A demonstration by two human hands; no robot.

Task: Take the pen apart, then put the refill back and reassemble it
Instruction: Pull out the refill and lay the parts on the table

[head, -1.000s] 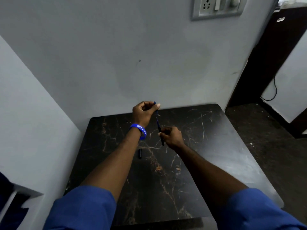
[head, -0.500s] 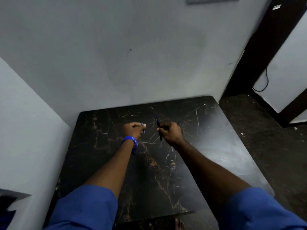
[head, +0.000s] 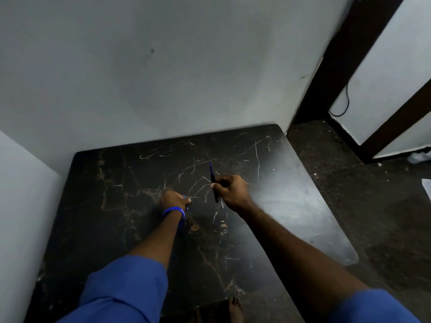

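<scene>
Right hand (head: 233,191) up over the dark marble-look counter (head: 291,206), grip pinched on the pen (head: 213,183), black barrel w/ a thin blue tip poking out the top, held near upright, tilted a bit. Left hand (head: 173,199) down low at the counter, closed into a fist round a small blue bit (head: 185,200), too small to tell what. Blue wristband (head: 173,212) on the left wrist has white lettering, can't read it. Blue sleeves (head: 121,290) both arms. Hands apart, not touching.
</scene>
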